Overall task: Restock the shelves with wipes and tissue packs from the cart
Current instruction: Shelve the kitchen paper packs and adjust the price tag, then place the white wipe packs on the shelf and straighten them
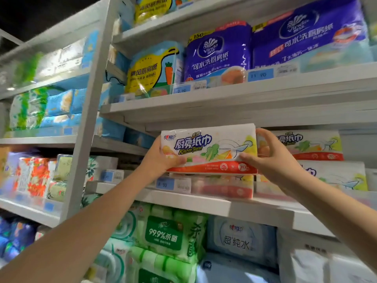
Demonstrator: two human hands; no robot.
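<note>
Two bare hands are holding a flat white pack of kitchen towels [209, 149] up at the mouth of a white store shelf [204, 199]. The left hand [163, 158] is gripping the pack's left end, thumb curled over the front; the right hand [271, 158] is clasping the right end, fingers wrapping over its top corner and thumb pressing the lower front. The pack is showing bold blue Chinese lettering, the words "Kitchen Towel" in yellow script, drawn vegetables and a plate, and a red band running along its bottom edge. It is sitting level, just above the shelf's price labels [173, 183] and beside matching packs [318, 146] stacked to its right. Purple and yellow kitchen-roll packs [218, 54] are lining the shelf above, while green wipes packs [165, 233] are filling the one below.
</note>
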